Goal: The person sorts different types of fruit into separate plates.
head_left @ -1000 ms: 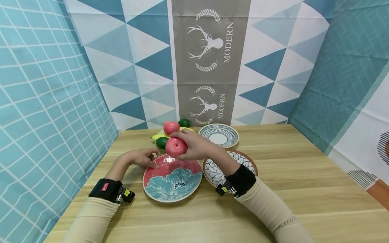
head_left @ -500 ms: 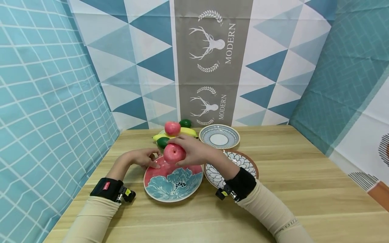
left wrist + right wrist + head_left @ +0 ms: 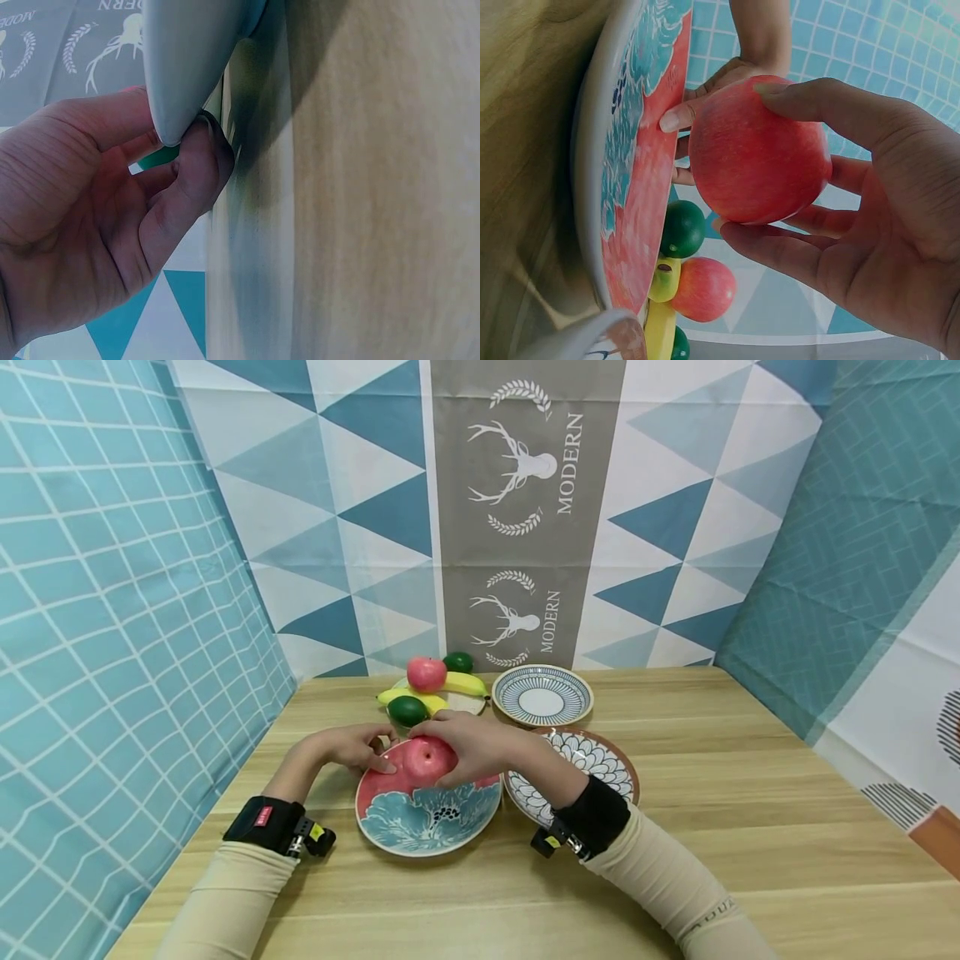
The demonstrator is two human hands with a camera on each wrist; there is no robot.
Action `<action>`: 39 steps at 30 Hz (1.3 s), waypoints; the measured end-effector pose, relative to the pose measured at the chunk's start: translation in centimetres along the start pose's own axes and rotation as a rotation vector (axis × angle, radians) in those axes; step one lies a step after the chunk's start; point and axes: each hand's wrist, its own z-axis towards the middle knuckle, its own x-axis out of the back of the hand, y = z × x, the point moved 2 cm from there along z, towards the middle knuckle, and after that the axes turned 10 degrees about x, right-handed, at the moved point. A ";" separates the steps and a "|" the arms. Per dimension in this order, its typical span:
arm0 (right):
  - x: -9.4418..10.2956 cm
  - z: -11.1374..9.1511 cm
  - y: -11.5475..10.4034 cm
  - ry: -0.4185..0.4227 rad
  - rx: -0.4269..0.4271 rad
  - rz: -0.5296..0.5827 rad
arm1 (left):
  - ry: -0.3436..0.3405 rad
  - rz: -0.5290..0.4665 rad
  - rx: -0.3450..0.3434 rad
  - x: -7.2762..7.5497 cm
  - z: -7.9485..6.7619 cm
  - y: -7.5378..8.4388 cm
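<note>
A red plate with a blue flower (image 3: 427,827) lies on the table in front of the person. The left hand (image 3: 351,748) pinches its far-left rim, thumb on top and fingers curled under the pale underside (image 3: 191,60). Just above the plate's red part, the right hand (image 3: 480,745) holds a red apple (image 3: 429,760), with the thumb on one side and fingers on the other (image 3: 757,154). Whether the apple touches the plate cannot be told. Part of the far rim is hidden behind the apple and right hand.
Behind the red plate, another apple (image 3: 427,674), bananas (image 3: 465,684) and green fruits (image 3: 407,711) sit on and around a pale plate. A white petal-patterned plate (image 3: 600,760) stands at the right, partly under the right forearm. Farther back is a blue-lined plate (image 3: 542,700).
The right hand has brought the apple down and slightly nearer, from beside the fruit to low over the red plate. The left hand keeps its grip on the rim.
</note>
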 end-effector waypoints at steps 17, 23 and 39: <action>-1.8 0.9 -1.0 -0.091 0.088 0.043 | -0.003 0.016 -0.018 0.1 0.1 0.1; -2.6 1.4 -1.5 -0.097 0.114 0.016 | -0.018 0.004 -0.017 0.1 0.1 -0.1; -4.1 1.4 -1.2 -0.137 0.022 0.080 | -0.027 0.004 -0.008 0.0 0.3 -0.2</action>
